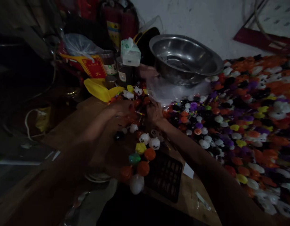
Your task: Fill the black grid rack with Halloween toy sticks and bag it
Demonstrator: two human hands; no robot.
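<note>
My left hand [122, 108] reaches in from the left to the small plastic pieces at the back of the table. Its fingers are smeared by motion. Opposite it, my right hand [155, 112] has its fingers curled down among the pieces; what they hold is hidden. Between both hands lie orange pieces and a thin striped multicoloured strip [140, 113]. Nearer to me are white skull-faced balls [155, 143], a yellow piece [140, 148], a green ball [134, 158], an orange ball [143, 168] and a plain white ball [136, 184]. Whether these are joined I cannot tell.
A steel basin [186, 59] rests on clear plastic film [175, 91] at the back. A large heap of coloured plastic pieces [241, 125] fills the right side. A black slotted tray [166, 177] lies in front. A yellow scoop-like object [97, 89] and tissue pack [130, 53] stand back left.
</note>
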